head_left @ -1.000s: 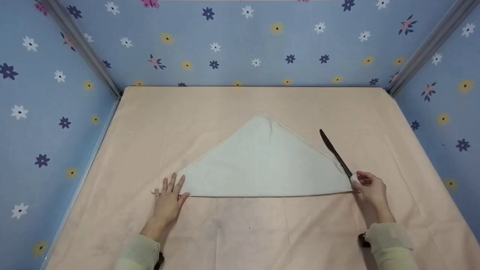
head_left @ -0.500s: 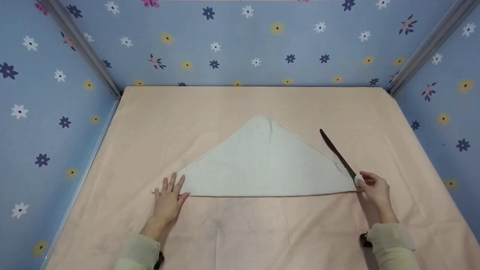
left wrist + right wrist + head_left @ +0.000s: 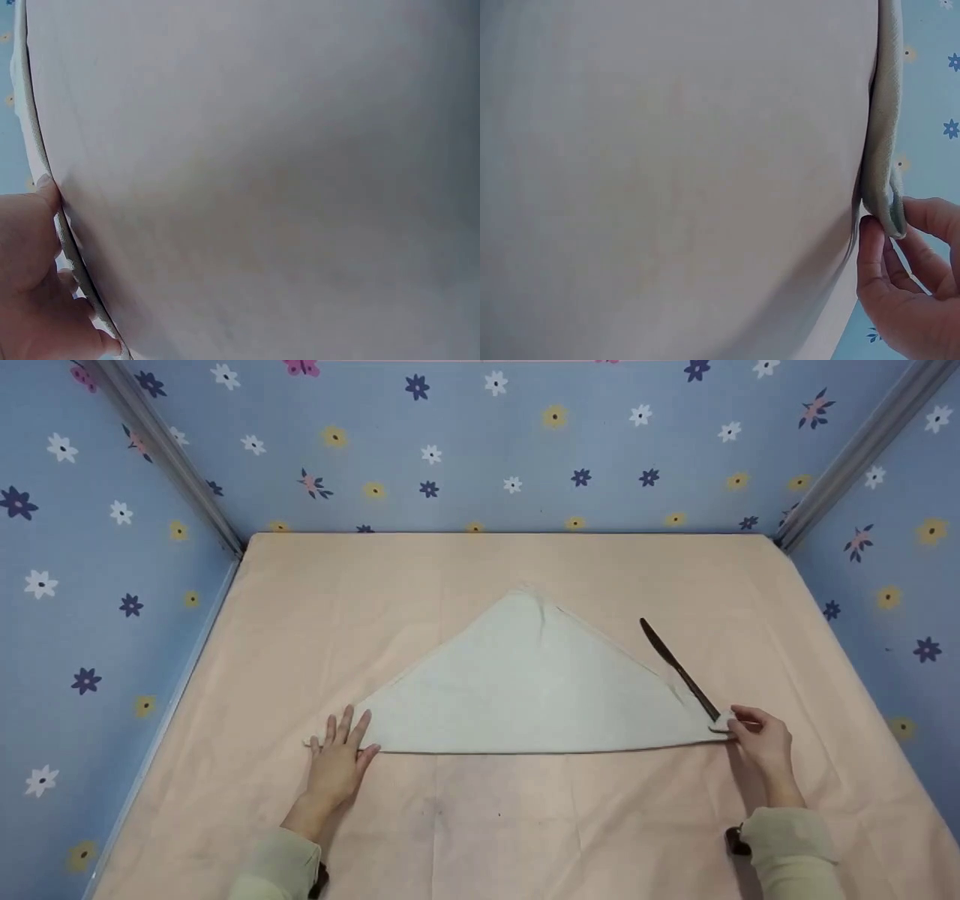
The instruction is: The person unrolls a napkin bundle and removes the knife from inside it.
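A pale grey-green cloth (image 3: 510, 682) lies folded in a triangle, its long edge toward the person. My left hand (image 3: 337, 765) rests with fingers spread over its left corner; in the left wrist view the hand's fingers (image 3: 52, 199) touch the cloth's edge. My right hand (image 3: 765, 746) pinches the right corner between thumb and fingertips, and the right wrist view shows the cloth (image 3: 889, 127) folded over there. A dark, slim table knife (image 3: 671, 660) lies slanted by the cloth's right side, its near end beside the pinched corner; whether that end is partly covered cannot be told.
A creased peach tablecloth (image 3: 480, 825) covers the table. Blue flower-patterned panels (image 3: 465, 442) stand at the back and on both sides, with grey metal posts (image 3: 862, 454) at the back corners.
My right hand has moved a little to the right with the cloth's corner, which now reaches farther right. More of the knife's near end shows. My left hand has stayed in place.
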The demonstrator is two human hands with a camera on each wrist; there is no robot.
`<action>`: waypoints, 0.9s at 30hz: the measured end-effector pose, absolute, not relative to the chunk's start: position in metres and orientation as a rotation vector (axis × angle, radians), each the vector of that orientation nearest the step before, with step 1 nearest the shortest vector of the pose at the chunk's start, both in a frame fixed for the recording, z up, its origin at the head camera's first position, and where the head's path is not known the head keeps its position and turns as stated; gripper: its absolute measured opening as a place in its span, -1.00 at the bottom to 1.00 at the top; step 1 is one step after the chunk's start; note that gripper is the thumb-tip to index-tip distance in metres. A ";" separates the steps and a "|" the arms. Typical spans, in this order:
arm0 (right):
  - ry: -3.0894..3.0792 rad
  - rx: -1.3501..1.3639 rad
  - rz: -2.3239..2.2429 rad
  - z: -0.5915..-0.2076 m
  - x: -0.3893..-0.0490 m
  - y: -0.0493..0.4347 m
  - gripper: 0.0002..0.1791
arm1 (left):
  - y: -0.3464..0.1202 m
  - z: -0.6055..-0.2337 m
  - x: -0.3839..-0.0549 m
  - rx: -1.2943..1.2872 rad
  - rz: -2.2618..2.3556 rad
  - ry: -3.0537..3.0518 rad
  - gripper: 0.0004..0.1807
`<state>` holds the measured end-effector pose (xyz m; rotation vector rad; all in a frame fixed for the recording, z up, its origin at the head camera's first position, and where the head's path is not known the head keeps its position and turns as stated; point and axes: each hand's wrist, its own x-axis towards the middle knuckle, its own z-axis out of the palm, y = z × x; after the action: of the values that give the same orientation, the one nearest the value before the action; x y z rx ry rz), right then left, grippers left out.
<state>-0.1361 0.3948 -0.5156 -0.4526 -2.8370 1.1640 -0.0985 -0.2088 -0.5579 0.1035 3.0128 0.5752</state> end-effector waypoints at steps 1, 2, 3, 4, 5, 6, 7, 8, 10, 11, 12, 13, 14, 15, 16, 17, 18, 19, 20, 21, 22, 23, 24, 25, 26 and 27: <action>-2.834 -0.462 1.157 -0.515 -0.136 0.395 -0.63 | -0.209 -0.558 -0.099 0.102 0.574 3.008 -0.34; -2.826 -0.470 1.156 -0.515 -0.136 0.395 -0.64 | -0.209 -0.558 -0.099 0.100 0.569 3.005 -0.34; -2.817 -0.476 1.155 -0.515 -0.136 0.396 -0.64 | -0.209 -0.558 -0.099 0.100 0.567 3.003 -0.34; -2.808 -0.482 1.158 -0.514 -0.136 0.396 -0.64 | -0.209 -0.558 -0.099 0.097 0.564 2.999 -0.34; -2.797 -0.489 1.167 -0.514 -0.136 0.396 -0.65 | -0.209 -0.558 -0.099 0.095 0.562 2.997 -0.34; -2.789 -0.497 1.177 -0.513 -0.136 0.395 -0.65 | -0.209 -0.558 -0.099 0.093 0.560 2.995 -0.34; -2.781 -0.502 1.193 -0.513 -0.135 0.395 -0.64 | -0.209 -0.559 -0.099 0.092 0.559 2.994 -0.34; -2.772 -0.503 1.206 -0.513 -0.135 0.394 -0.64 | -0.209 -0.559 -0.099 0.091 0.558 2.994 -0.34; -2.752 -0.518 1.252 -0.512 -0.134 0.393 -0.63 | -0.209 -0.559 -0.099 0.087 0.556 2.993 -0.34; -2.741 -0.520 1.273 -0.512 -0.133 0.392 -0.63 | -0.209 -0.559 -0.099 0.087 0.555 2.995 -0.34; -2.732 -0.522 1.289 -0.511 -0.132 0.392 -0.63 | -0.209 -0.559 -0.099 0.087 0.554 2.996 -0.35; -2.728 -0.518 1.295 -0.510 -0.131 0.391 -0.62 | -0.209 -0.558 -0.099 0.087 0.553 2.997 -0.35; -2.719 -0.514 1.305 -0.509 -0.130 0.390 -0.62 | -0.208 -0.558 -0.099 0.086 0.554 2.998 -0.35; -2.711 -0.514 1.313 -0.509 -0.130 0.390 -0.62 | -0.208 -0.558 -0.099 0.086 0.556 2.997 -0.35; -2.709 -0.494 1.300 -0.507 -0.129 0.389 -0.63 | -0.208 -0.558 -0.099 0.087 0.558 2.999 -0.35; -2.700 -0.484 1.293 -0.508 -0.128 0.389 -0.63 | -0.208 -0.558 -0.098 0.090 0.562 3.002 -0.35; -2.674 -0.484 1.296 -0.510 -0.128 0.389 -0.63 | -0.209 -0.558 -0.098 0.095 0.568 3.003 -0.35; -2.658 -0.472 1.286 -0.512 -0.128 0.390 -0.64 | -0.209 -0.558 -0.098 0.101 0.574 3.007 -0.35; -2.646 -0.453 1.276 -0.515 -0.128 0.391 -0.63 | -0.209 -0.558 -0.098 0.108 0.583 3.010 -0.35; -2.633 -0.440 1.256 -0.520 -0.129 0.394 -0.63 | -0.209 -0.558 -0.098 0.115 0.591 3.013 -0.35; -2.618 -0.421 1.242 -0.526 -0.130 0.398 -0.62 | -0.209 -0.558 -0.097 0.120 0.597 3.016 -0.35; -2.598 -0.412 1.244 -0.532 -0.131 0.402 -0.62 | -0.209 -0.558 -0.097 0.125 0.601 3.018 -0.35; -2.590 -0.409 1.229 -0.539 -0.133 0.406 -0.62 | -0.209 -0.558 -0.097 0.127 0.602 3.018 -0.35; -2.595 -0.399 1.197 -0.544 -0.134 0.410 -0.61 | -0.209 -0.558 -0.097 0.126 0.600 3.018 -0.35; -2.588 -0.388 1.200 -0.548 -0.135 0.413 -0.60 | -0.209 -0.558 -0.097 0.123 0.597 3.017 -0.35; -2.576 -0.388 1.204 -0.552 -0.136 0.415 -0.60 | -0.209 -0.558 -0.098 0.119 0.591 3.015 -0.35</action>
<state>-0.1358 0.4154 -0.5522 -0.3876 -2.5761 1.2037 -0.0975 -0.2093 -0.5578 0.1187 3.0149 0.5911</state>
